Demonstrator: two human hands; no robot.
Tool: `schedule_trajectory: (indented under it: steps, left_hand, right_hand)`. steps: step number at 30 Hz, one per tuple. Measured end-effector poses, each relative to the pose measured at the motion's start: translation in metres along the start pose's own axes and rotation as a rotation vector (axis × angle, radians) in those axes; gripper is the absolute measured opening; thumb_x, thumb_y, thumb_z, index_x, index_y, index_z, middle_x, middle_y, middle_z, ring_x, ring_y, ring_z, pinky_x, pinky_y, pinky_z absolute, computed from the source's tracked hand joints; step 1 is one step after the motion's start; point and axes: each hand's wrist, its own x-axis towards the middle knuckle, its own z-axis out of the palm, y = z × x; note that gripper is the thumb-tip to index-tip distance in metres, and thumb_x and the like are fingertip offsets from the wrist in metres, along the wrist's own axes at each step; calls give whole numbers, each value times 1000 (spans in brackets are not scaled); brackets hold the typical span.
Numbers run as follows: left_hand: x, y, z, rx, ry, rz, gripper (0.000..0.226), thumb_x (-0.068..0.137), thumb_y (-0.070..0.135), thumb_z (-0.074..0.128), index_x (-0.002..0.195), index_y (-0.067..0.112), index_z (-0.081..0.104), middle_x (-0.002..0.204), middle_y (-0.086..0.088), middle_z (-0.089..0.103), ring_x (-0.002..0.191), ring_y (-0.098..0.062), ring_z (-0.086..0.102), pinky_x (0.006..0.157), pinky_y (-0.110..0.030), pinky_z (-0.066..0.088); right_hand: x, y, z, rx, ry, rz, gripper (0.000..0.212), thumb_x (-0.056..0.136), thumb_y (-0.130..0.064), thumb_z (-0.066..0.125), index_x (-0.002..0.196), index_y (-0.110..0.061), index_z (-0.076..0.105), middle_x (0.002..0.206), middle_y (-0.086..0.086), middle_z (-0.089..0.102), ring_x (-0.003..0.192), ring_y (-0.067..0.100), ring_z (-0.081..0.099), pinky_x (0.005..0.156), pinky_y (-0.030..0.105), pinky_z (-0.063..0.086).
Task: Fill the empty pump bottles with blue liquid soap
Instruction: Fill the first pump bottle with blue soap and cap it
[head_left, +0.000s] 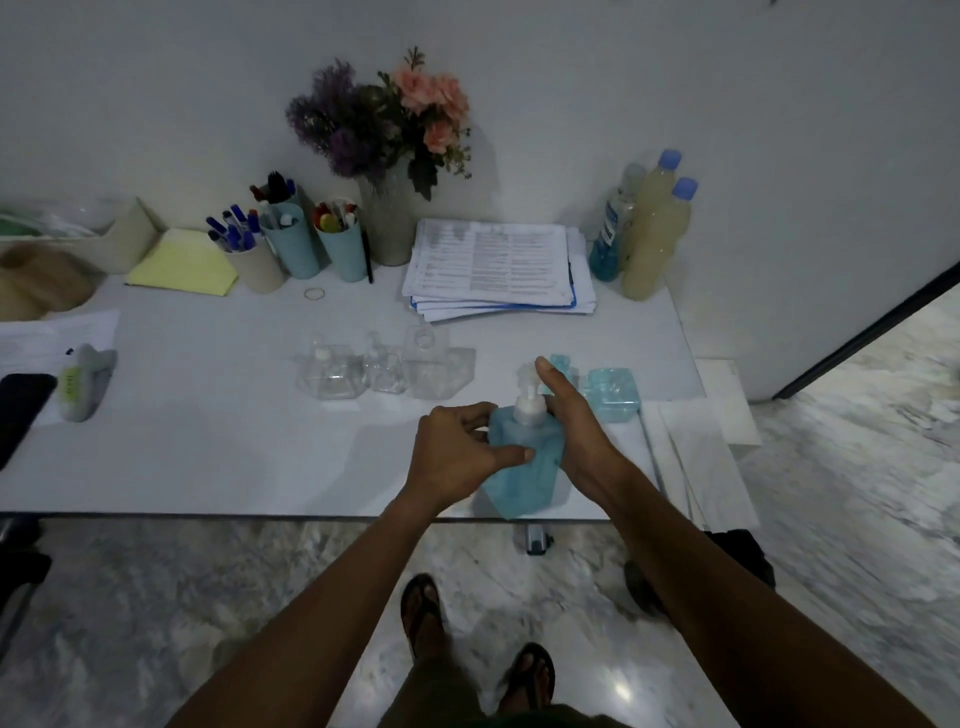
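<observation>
Close to the worktop's (208, 441) front edge, left hand (452, 457) grips the blue-filled pump bottle (524, 467); right hand (576, 421) touches its pump (530, 405), grip unclear.

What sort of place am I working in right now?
Likely an office desk: a stack of printed papers, cups of pens and markers and a vase of flowers stand at the back of the table behind the blue pump bottle that the left hand grips.

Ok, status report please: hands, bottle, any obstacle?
Left hand grips blue bottle. Right hand at pump, grip unclear. Empties wait behind. Nothing blocking.
</observation>
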Motion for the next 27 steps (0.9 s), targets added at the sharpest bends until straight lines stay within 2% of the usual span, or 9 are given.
schedule_trajectory:
  steps: [3, 5, 8, 10, 14, 17, 20, 24, 27]
  left_hand:
    - [8, 22, 0, -15, 26, 86, 44, 58, 22, 94, 97, 20, 76, 94, 8, 77, 87, -10, 73, 81, -33, 60]
    - [13, 34, -1, -53, 41, 125, 42, 59, 17, 94, 93, 29, 73, 93, 13, 75, 88, -5, 72, 81, -26, 58]
    - [25, 46, -6, -84, 28, 153, 45, 61, 14, 93, 100, 22, 74, 98, 9, 76, 92, -8, 72, 86, -27, 58]
    - [37, 51, -13, -90, -13, 171, 51, 62, 14, 92, 109, 16, 73, 104, 5, 76, 98, -14, 72, 90, -35, 58]
    - [66, 58, -30, -121, -115, 189, 60, 67, 2, 87, 121, 17, 66, 116, 2, 72, 106, -12, 69, 87, -28, 57]
    - [90, 54, -39, -75, -196, 181, 63, 69, -4, 84, 125, 11, 62, 120, 1, 69, 107, -5, 66, 83, -16, 52]
    - [114, 46, -43, 216, -189, 258, 56, 63, 8, 89, 113, 17, 66, 108, 9, 69, 97, -2, 64, 80, -12, 48]
    - [151, 34, -48, 691, -156, 290, 59, 55, 44, 87, 109, 26, 70, 107, 7, 70, 100, -15, 63, 92, -38, 51]
    - [176, 17, -45, 872, -177, 350, 55, 59, 55, 78, 106, 29, 67, 106, 6, 69, 109, -17, 57, 109, -50, 33]
  right_hand:
    - [-11, -23, -7, -78, -32, -101, 46, 73, -60, 69, 99, -22, 69, 86, -2, 76, 86, 16, 70, 85, 35, 54]
    - [-13, -31, -17, -147, -52, -169, 30, 83, -45, 67, 106, -26, 66, 99, -5, 73, 95, 15, 67, 86, 31, 52]
    - [-11, -45, -29, -284, -137, -258, 40, 86, -18, 60, 122, -35, 55, 121, -7, 64, 112, 17, 60, 99, 36, 48]
    - [-5, -54, -36, -386, -195, -315, 55, 86, -2, 61, 127, -36, 51, 125, -9, 63, 113, 16, 61, 96, 32, 50]
    - [18, -80, -36, -550, -207, -379, 66, 76, -10, 81, 132, -30, 51, 122, -13, 62, 104, 8, 65, 78, 19, 54]
    - [47, -84, -29, -694, -131, -390, 75, 65, -15, 89, 131, -22, 53, 123, -7, 62, 106, 14, 63, 85, 27, 54]
    - [76, -76, -22, -941, 1, -410, 82, 60, -29, 90, 131, -25, 50, 128, -5, 60, 112, 15, 55, 93, 32, 46]
    - [120, -65, -16, -1267, 165, -341, 83, 55, -56, 84, 126, -39, 46, 123, -7, 59, 115, 18, 47, 97, 37, 34]
    - [139, -55, -14, -1332, 212, -324, 85, 55, -64, 80, 128, -39, 44, 124, -6, 58, 118, 19, 45, 90, 34, 26]
